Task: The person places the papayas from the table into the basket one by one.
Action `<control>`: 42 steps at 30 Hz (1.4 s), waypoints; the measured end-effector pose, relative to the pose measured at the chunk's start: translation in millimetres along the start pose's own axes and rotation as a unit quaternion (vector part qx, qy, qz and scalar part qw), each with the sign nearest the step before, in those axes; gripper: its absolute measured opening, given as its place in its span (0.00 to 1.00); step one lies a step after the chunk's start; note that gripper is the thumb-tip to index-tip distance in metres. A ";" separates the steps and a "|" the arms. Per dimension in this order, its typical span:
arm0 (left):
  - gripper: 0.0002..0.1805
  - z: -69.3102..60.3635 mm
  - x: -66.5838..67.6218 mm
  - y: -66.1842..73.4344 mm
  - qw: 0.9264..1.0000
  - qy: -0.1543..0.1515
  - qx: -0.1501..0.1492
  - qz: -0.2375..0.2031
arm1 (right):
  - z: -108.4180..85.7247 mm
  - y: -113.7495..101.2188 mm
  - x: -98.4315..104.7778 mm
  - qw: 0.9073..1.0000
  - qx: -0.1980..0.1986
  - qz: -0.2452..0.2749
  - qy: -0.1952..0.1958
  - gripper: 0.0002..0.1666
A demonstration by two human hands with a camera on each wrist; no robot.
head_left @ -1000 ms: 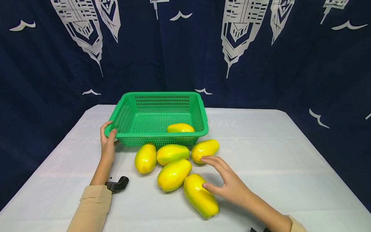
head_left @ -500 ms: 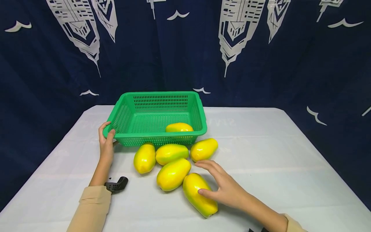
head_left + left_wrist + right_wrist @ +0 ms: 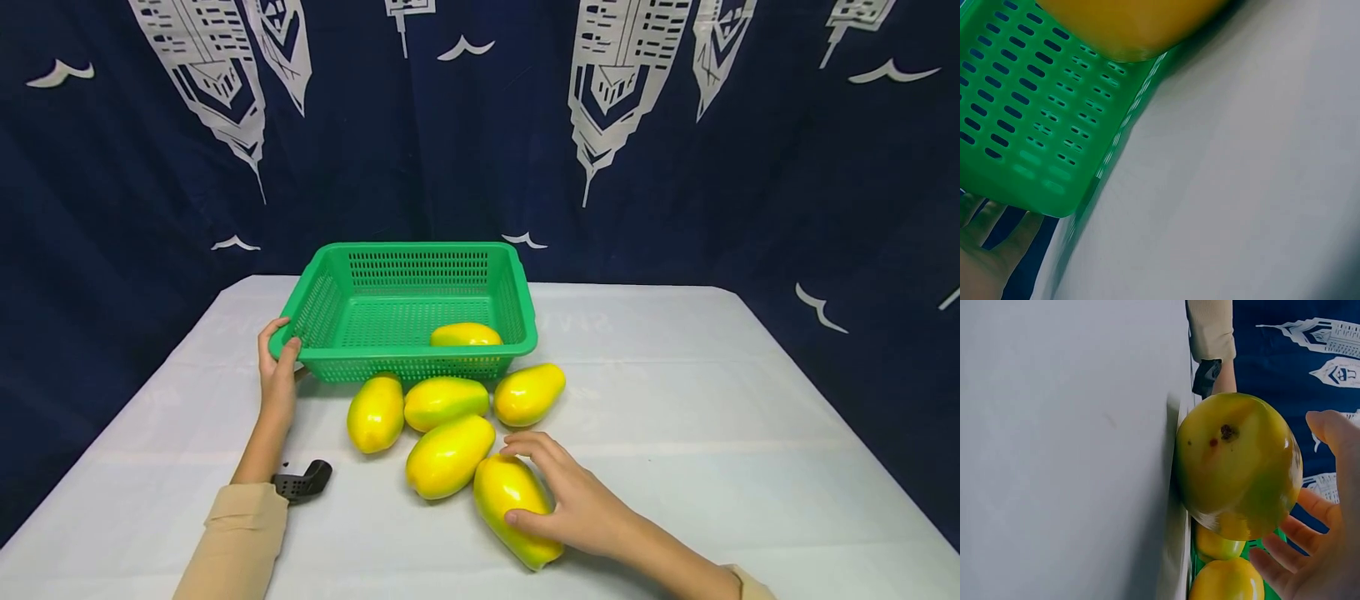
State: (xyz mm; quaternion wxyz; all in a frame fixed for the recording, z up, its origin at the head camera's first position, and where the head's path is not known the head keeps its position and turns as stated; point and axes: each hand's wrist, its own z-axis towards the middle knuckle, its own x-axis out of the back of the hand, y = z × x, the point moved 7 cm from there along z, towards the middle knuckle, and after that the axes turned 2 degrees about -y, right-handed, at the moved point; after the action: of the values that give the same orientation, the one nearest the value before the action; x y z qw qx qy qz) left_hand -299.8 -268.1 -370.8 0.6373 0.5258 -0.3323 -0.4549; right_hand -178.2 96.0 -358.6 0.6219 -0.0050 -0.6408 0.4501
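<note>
At the near left corner of a green plastic basket (image 3: 408, 353), my left hand (image 3: 277, 367) grips the rim, thumb on the front side and fingers at the outer left side. My right hand (image 3: 573, 500) is spread over the nearest papaya (image 3: 513, 508), a yellow one with green patches. Its fingers lie by the far end and the thumb shows in front of the near side. In the right wrist view the thumb stands apart from this papaya (image 3: 1238, 465); whether the fingertips touch it I cannot tell. One papaya (image 3: 467, 335) lies inside the basket, at its front right.
Several more papayas lie on the white-covered table (image 3: 712, 417) before the basket: one at the left (image 3: 377, 414), a greenish papaya (image 3: 446, 402), a right-hand papaya (image 3: 529, 394) and a middle papaya (image 3: 451, 457) against the nearest one. A dark blue printed curtain (image 3: 420, 125) hangs behind.
My right hand has come down and toward me, from beside the right-hand papaya to around the nearest one. The left hand stays at the basket's corner.
</note>
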 end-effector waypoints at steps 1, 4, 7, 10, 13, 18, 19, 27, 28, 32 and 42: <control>0.22 0.1 0.0 0.2 1.000 -0.001 0.000 0.001 | 0.1 0.3 -0.6 1.000 -0.002 0.000 -0.003 0.31; 0.22 0.3 -0.2 0.9 1.000 -0.002 0.000 0.003 | 0.2 2.3 -2.2 1.000 -0.013 -0.003 -0.012 0.31; 0.22 0.7 -0.3 1.0 1.000 0.000 0.001 0.008 | 0.5 4.3 -3.7 0.999 -0.024 -0.004 -0.022 0.30; 0.22 1.2 -0.5 1.8 1.000 0.000 0.001 0.007 | 0.6 5.5 -4.7 0.999 -0.030 -0.002 -0.031 0.29; 0.21 1.6 -0.9 2.6 1.000 -0.001 -0.002 -0.001 | 0.4 5.6 -5.4 0.999 -0.030 0.002 -0.036 0.29; 0.21 1.3 -0.8 2.8 1.000 -0.002 -0.001 -0.002 | -0.1 5.5 -8.0 0.998 -0.026 0.010 -0.049 0.29; 0.21 1.1 -0.6 2.6 1.000 -0.002 0.000 -0.001 | -0.3 5.6 -9.0 0.998 -0.026 0.014 -0.055 0.29; 0.21 1.7 -0.3 0.3 1.000 0.000 0.000 -0.003 | -2.7 4.8 -15.3 0.995 -0.021 0.023 -0.094 0.32; 0.21 1.8 -0.6 0.1 1.000 0.000 0.000 -0.003 | -3.1 4.4 -15.9 0.995 -0.019 0.024 -0.098 0.33; 0.21 1.0 -0.7 -0.1 1.000 0.001 0.001 -0.004 | -4.1 2.8 -17.9 0.993 -0.010 0.025 -0.117 0.35; 0.22 1.2 0.4 -0.9 1.000 0.008 0.004 -0.001 | -3.3 -0.3 -17.3 0.993 0.009 0.018 -0.120 0.37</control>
State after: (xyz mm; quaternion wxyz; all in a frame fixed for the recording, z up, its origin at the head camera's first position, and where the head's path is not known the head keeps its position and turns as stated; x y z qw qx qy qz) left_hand -300.9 -269.0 -371.3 0.6376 0.5321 -0.3287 -0.4498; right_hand -171.5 87.9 -372.7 0.5326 0.0428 -0.7064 0.4642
